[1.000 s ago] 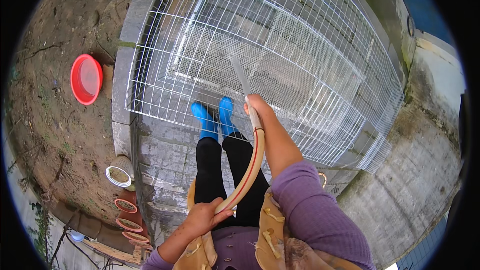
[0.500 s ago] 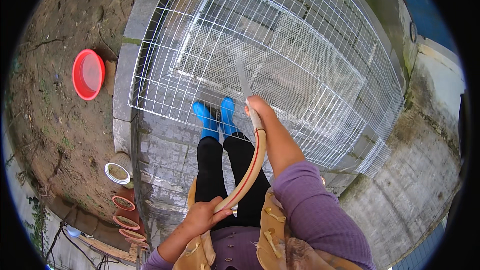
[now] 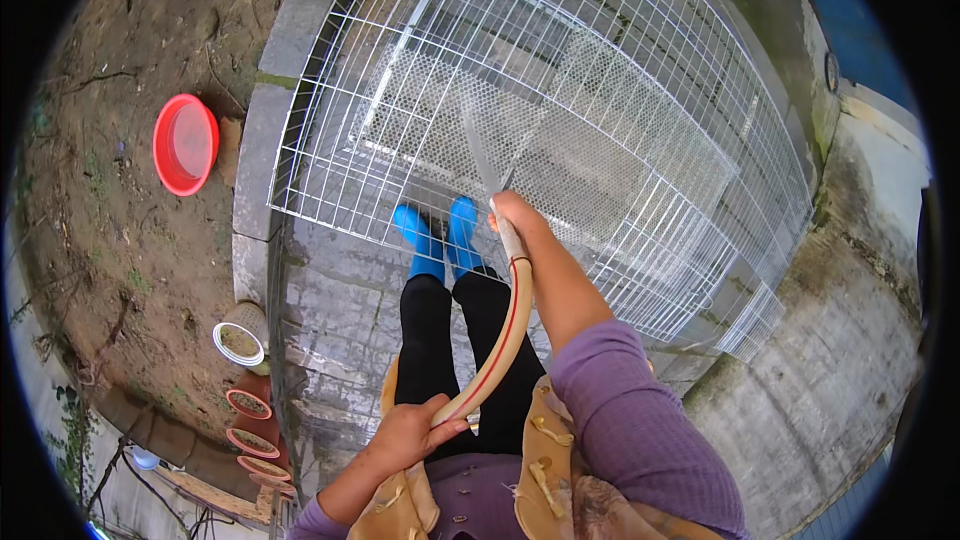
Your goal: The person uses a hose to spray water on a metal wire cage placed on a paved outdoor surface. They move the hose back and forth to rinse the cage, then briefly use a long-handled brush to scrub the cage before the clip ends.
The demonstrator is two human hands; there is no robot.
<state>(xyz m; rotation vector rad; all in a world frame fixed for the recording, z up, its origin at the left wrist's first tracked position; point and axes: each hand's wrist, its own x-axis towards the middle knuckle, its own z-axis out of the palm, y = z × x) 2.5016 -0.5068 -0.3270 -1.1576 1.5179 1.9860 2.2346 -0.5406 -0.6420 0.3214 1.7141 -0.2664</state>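
A cream hose (image 3: 503, 346) with a red stripe curves between my hands in front of my legs. My left hand (image 3: 414, 433) is closed round its lower stretch near my waist. Farther forward, my right hand (image 3: 513, 215) grips the pale end piece of the hose. From there a stream of water (image 3: 478, 138) shoots ahead and slightly left, into a large wire cage (image 3: 330, 130) lying on the paving. Inside the cage, the water meets a mesh panel (image 3: 430, 100) with small holes. My right fingers are partly hidden behind the hose end.
My blue boots (image 3: 463, 225) stand at the cage's near edge. Left, beyond a stone kerb (image 3: 262, 150), a red basin (image 3: 186, 144) rests on bare soil. A white pot (image 3: 239, 342) and several terracotta pots (image 3: 249, 404) line the kerb. A concrete wall (image 3: 800, 360) borders the right.
The water stream has swung a little to the left across the mesh panel. The surroundings have shifted slightly to the right in view. Both hands keep their hold on the hose.
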